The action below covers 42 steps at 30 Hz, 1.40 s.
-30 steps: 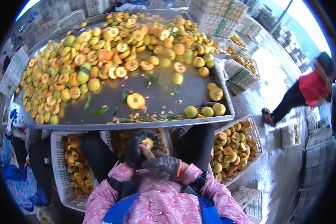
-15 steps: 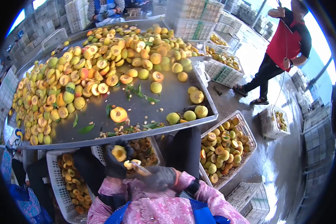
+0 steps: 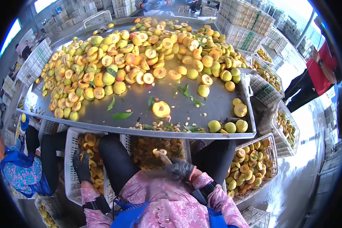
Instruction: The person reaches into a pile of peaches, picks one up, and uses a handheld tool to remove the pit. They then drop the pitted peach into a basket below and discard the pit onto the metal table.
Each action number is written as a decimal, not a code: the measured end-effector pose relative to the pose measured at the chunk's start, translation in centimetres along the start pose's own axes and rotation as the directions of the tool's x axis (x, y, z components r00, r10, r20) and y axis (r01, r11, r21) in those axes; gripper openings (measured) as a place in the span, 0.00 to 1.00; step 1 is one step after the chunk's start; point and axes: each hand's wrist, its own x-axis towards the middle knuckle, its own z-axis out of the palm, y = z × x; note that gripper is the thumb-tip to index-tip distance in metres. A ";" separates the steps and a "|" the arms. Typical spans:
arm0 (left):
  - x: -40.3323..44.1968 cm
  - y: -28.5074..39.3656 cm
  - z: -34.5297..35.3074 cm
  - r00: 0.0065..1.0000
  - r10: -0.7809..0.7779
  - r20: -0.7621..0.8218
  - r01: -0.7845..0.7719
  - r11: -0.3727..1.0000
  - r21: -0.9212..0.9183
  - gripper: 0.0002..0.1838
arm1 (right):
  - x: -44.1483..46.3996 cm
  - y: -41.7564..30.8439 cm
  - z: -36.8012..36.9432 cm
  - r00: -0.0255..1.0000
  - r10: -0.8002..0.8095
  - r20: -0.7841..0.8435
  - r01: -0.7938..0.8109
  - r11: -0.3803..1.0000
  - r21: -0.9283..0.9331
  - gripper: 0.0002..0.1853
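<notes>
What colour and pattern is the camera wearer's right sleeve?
The right sleeve is pink with a floral print; it shows in the head view, the only one.

Left hand [image 3: 82, 167] at crate [image 3: 73, 191] of fruit [image 3: 96, 167]

Shiny metal tabletop [image 3: 220, 104] with a huge fruit pile [image 3: 140, 57] over the upper middle of the frame, loads of it halved. Dead centre there's one lone fruit half [image 3: 161, 109], plus green leaves [image 3: 121, 115], little scraps [image 3: 167, 126] and some loose fruits [image 3: 214, 126] right of centre.
</notes>
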 end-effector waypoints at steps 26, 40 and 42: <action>-5.7 22.8 12.0 0.701 0.338 0.628 -0.111 0.921 -0.372 0.08 | 0.1 -1.1 2.5 0.998 0.049 0.027 -0.051 0.994 0.099 0.16; -5.6 22.6 14.3 0.664 0.402 0.631 -0.113 0.888 -0.447 0.10 | 1.2 1.3 -1.2 0.999 -0.044 0.008 0.044 0.999 0.006 0.11; -5.0 23.1 13.6 0.543 0.468 0.697 -0.115 0.864 -0.490 0.11 | 0.6 0.8 -1.0 0.998 -0.007 0.061 -0.003 0.986 0.169 0.13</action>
